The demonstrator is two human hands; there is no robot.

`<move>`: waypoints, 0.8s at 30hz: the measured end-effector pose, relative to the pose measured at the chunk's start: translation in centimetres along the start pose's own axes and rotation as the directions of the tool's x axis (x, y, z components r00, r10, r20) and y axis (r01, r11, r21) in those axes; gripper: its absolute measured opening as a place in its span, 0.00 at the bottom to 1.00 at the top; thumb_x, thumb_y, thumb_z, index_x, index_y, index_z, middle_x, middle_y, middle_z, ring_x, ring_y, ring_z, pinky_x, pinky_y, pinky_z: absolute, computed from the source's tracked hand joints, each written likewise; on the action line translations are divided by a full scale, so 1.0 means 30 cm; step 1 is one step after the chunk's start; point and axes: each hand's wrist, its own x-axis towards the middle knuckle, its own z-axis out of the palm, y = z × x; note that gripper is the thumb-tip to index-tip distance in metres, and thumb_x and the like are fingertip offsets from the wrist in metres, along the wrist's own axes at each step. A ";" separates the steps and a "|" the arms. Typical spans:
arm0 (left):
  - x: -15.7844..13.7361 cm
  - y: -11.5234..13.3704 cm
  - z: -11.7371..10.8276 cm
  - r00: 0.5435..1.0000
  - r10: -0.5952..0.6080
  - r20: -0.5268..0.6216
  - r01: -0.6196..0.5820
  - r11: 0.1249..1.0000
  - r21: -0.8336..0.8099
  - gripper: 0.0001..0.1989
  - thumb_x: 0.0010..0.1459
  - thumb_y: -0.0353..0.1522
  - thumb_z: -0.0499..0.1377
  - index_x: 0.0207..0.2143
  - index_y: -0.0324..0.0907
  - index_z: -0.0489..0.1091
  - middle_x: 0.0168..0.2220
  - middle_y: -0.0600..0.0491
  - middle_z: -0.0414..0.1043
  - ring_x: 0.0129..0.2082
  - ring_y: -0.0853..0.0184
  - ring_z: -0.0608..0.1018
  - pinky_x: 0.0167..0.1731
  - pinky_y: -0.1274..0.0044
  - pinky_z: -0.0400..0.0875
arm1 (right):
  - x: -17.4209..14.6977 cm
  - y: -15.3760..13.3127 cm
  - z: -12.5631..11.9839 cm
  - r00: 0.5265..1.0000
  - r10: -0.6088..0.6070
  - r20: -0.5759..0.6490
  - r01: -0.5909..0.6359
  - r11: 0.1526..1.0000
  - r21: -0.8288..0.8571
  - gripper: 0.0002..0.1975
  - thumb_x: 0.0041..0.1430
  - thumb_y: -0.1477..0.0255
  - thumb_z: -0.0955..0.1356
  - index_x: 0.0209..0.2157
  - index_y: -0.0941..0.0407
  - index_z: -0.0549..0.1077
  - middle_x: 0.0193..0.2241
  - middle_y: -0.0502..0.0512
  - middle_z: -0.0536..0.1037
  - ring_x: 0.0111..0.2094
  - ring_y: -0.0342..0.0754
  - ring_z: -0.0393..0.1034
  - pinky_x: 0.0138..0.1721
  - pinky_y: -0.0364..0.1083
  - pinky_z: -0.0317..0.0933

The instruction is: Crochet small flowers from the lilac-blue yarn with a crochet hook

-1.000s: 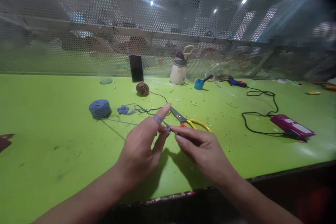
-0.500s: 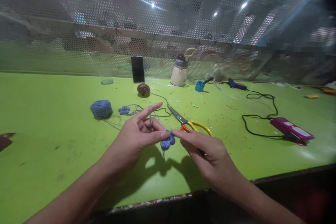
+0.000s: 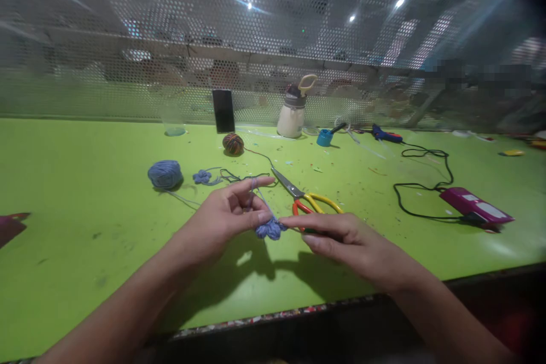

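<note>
My left hand (image 3: 232,207) pinches a small blue crocheted flower piece (image 3: 269,230) between thumb and fingers, above the table. Blue yarn (image 3: 261,199) loops round its raised index finger and runs down to the piece. My right hand (image 3: 347,242) is closed round a thin crochet hook (image 3: 294,228), mostly hidden by the fingers; its tip meets the right side of the piece. Just behind the right hand lie scissors (image 3: 298,190) with red and yellow handles. A blue yarn ball (image 3: 165,174) and a small finished-looking blue flower (image 3: 202,176) lie to the left.
Behind are a multicoloured yarn ball (image 3: 233,144), a dark upright phone-like slab (image 3: 224,111), a bottle (image 3: 292,116), a clear cup (image 3: 174,125) and a blue pot (image 3: 325,137). A glue gun (image 3: 386,135) and a corded purple box (image 3: 475,205) lie right. A perforated screen (image 3: 256,40) stands behind.
The flower piece has turned in my left hand and shows more petals. My left index finger has lowered slightly. My right hand has shifted right and rolled, showing the hook's shaft.
</note>
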 end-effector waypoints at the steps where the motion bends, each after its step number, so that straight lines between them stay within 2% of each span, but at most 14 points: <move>1: -0.001 0.000 0.001 1.000 0.005 0.006 -0.005 1.000 0.013 0.27 0.53 0.27 0.67 0.56 0.41 0.69 0.29 0.57 0.72 0.29 0.71 0.73 0.33 0.77 0.65 | 0.001 0.008 0.003 1.000 0.009 -0.014 -0.009 1.000 0.026 0.18 0.65 0.72 0.66 0.54 0.44 0.75 0.46 0.50 0.81 0.43 0.49 0.74 0.44 0.48 0.64; 4: -0.006 0.002 0.011 0.999 0.029 0.028 -0.030 0.998 0.049 0.26 0.54 0.28 0.67 0.56 0.41 0.69 0.29 0.57 0.72 0.30 0.71 0.73 0.34 0.76 0.65 | 0.000 0.027 0.025 0.995 0.065 -0.069 -0.055 0.989 0.140 0.15 0.64 0.69 0.67 0.51 0.47 0.78 0.30 0.50 0.79 0.29 0.44 0.68 0.31 0.44 0.61; 6: -0.008 0.002 0.019 0.998 0.038 0.041 -0.040 0.998 0.055 0.25 0.54 0.28 0.66 0.55 0.42 0.70 0.29 0.57 0.71 0.30 0.70 0.72 0.34 0.76 0.65 | -0.001 0.041 0.044 0.989 0.126 -0.080 -0.099 0.955 0.281 0.16 0.63 0.66 0.68 0.52 0.48 0.77 0.19 0.46 0.67 0.20 0.40 0.56 0.22 0.41 0.51; 8: -0.008 -0.002 0.025 0.998 0.043 0.046 -0.045 0.998 0.051 0.22 0.55 0.27 0.65 0.53 0.42 0.71 0.29 0.57 0.71 0.30 0.70 0.72 0.34 0.76 0.66 | 0.000 0.054 0.063 0.983 0.169 -0.073 -0.124 0.899 0.419 0.18 0.63 0.65 0.68 0.54 0.49 0.76 0.17 0.43 0.57 0.19 0.39 0.48 0.20 0.40 0.43; 12: -0.007 -0.008 0.023 0.998 0.040 0.045 -0.042 0.998 0.039 0.19 0.55 0.27 0.65 0.50 0.42 0.74 0.28 0.57 0.70 0.30 0.71 0.72 0.34 0.77 0.66 | 0.007 0.072 0.088 0.974 0.207 -0.097 -0.125 0.839 0.530 0.18 0.62 0.66 0.70 0.53 0.50 0.76 0.18 0.43 0.56 0.20 0.39 0.46 0.20 0.41 0.40; 16: -0.010 -0.004 0.016 0.996 0.052 0.075 -0.056 0.996 0.063 0.20 0.55 0.28 0.65 0.51 0.44 0.74 0.32 0.56 0.73 0.33 0.70 0.74 0.37 0.76 0.67 | 0.012 0.073 0.093 0.966 0.234 -0.111 -0.138 0.828 0.543 0.18 0.61 0.66 0.70 0.53 0.51 0.77 0.18 0.43 0.57 0.20 0.39 0.47 0.20 0.41 0.40; 19: -0.005 -0.006 0.015 0.998 0.043 0.041 -0.046 0.996 0.080 0.20 0.53 0.29 0.66 0.50 0.43 0.74 0.31 0.56 0.73 0.32 0.70 0.74 0.36 0.76 0.67 | 0.017 0.063 0.094 0.964 0.238 -0.118 -0.147 0.848 0.509 0.18 0.62 0.66 0.69 0.53 0.51 0.77 0.18 0.43 0.57 0.20 0.39 0.47 0.20 0.41 0.41; 21: 0.003 -0.012 0.016 1.000 0.019 -0.008 -0.018 0.994 0.108 0.18 0.51 0.28 0.66 0.47 0.40 0.76 0.27 0.57 0.72 0.30 0.70 0.73 0.34 0.76 0.66 | 0.023 0.052 0.096 0.967 0.200 -0.160 -0.120 0.905 0.408 0.17 0.62 0.68 0.68 0.51 0.52 0.78 0.19 0.44 0.59 0.20 0.40 0.49 0.21 0.41 0.43; 24: 0.015 -0.018 0.016 0.997 -0.062 -0.040 0.066 0.989 0.135 0.15 0.50 0.27 0.66 0.43 0.36 0.78 0.26 0.55 0.73 0.29 0.69 0.73 0.33 0.75 0.65 | 0.032 0.042 0.101 0.963 0.102 -0.251 -0.044 0.973 0.227 0.15 0.60 0.71 0.68 0.48 0.53 0.80 0.24 0.50 0.70 0.23 0.41 0.54 0.24 0.43 0.49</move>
